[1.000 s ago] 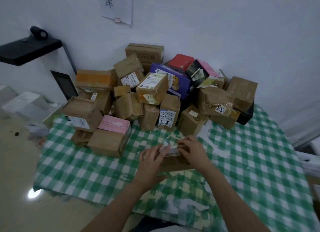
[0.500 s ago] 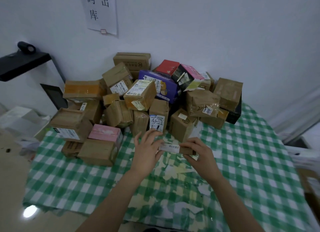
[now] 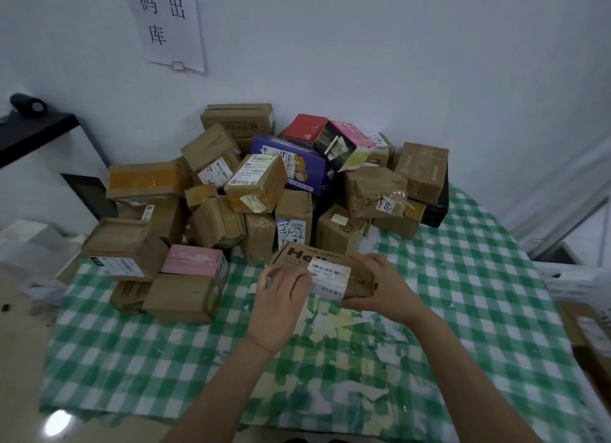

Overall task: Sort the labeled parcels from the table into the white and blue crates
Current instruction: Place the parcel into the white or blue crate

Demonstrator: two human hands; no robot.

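Both your hands, left and right, grip the parcel; keep fingers beside the label, read it, then choose the crate.

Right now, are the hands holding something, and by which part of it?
Yes. Both hold one flat cardboard parcel with a white label. The left hand grips its left end and the right hand grips its right end.

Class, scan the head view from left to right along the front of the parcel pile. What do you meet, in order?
brown box with a barcode label → pink box → left hand → held parcel → right hand
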